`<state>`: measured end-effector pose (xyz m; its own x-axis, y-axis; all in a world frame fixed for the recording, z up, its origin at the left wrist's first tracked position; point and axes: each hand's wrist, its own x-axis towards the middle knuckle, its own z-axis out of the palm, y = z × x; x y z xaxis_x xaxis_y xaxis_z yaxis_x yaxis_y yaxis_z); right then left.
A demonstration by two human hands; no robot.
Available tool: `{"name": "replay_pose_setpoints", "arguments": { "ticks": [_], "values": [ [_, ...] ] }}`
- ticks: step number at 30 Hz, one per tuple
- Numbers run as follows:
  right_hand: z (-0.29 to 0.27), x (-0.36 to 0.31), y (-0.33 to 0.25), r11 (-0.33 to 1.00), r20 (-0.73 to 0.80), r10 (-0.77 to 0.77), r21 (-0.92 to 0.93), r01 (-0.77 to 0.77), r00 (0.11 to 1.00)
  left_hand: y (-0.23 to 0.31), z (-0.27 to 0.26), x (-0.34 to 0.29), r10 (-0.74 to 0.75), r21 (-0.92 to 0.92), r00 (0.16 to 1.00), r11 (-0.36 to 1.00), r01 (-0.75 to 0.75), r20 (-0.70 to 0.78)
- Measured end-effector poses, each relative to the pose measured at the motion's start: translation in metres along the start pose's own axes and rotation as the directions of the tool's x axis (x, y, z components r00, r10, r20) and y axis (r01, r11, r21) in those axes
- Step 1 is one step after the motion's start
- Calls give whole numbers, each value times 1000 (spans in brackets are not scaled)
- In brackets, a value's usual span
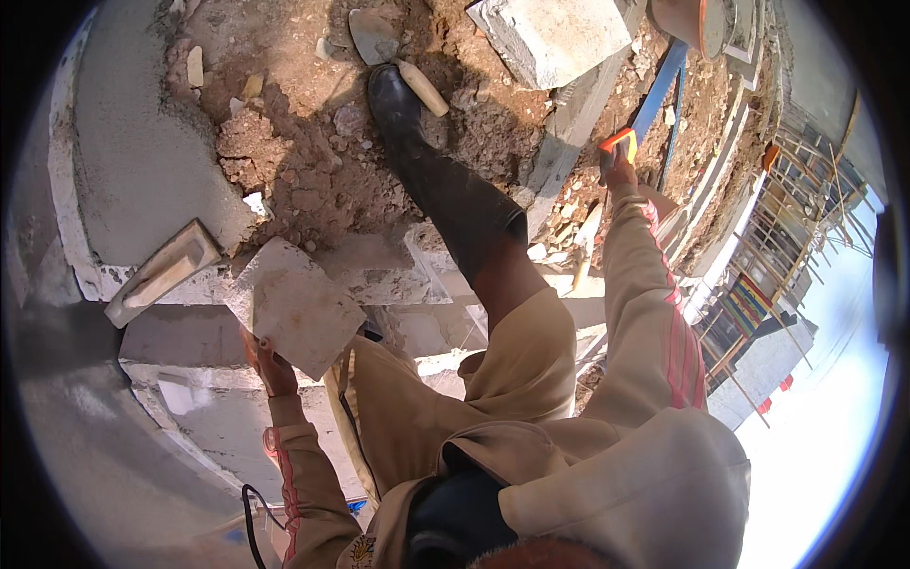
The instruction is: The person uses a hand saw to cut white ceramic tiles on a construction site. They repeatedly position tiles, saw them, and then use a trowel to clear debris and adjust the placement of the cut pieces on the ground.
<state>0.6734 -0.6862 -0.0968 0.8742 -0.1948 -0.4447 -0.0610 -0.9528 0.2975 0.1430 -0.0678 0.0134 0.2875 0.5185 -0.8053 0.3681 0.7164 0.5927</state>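
Note:
My left hand [273, 368] grips the lower left edge of a flat, pale, roughly square slab [296, 308], its thumb at the rim and the other fingers partly hidden. The slab is tilted beside my knee. On the far right, my right arm reaches out. My right hand [620, 169] is closed round the orange handle of a handsaw [656, 95] with a long blue blade, pointing away over the rubble. My black rubber boot [403, 114] rests on the dirt, its toe against a pointed trowel [375, 36] with a wooden handle.
A wooden float [166, 270] lies on the wall edge by smooth grey mortar [133, 161]. A large concrete block [555, 38] sits ahead. Another trowel [588, 242] stands near my right sleeve. A bucket [684, 21] is at the far right; wooden scaffolding [791, 228] rises beyond.

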Motion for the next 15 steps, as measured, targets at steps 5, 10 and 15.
{"name": "replay_pose_setpoints", "arguments": {
  "ticks": [5,10,15],
  "values": [
    [-19,22,52,978,157,-72,207,38,985,-31,-15,23,9,205,997,979,8,-83],
    [-20,28,45,950,219,-136,304,64,966,10,30,5,12,470,1000,883,-24,29],
    [-62,4,63,902,202,-98,431,2,974,20,28,13,88,596,992,793,-121,85]
  ]
}}
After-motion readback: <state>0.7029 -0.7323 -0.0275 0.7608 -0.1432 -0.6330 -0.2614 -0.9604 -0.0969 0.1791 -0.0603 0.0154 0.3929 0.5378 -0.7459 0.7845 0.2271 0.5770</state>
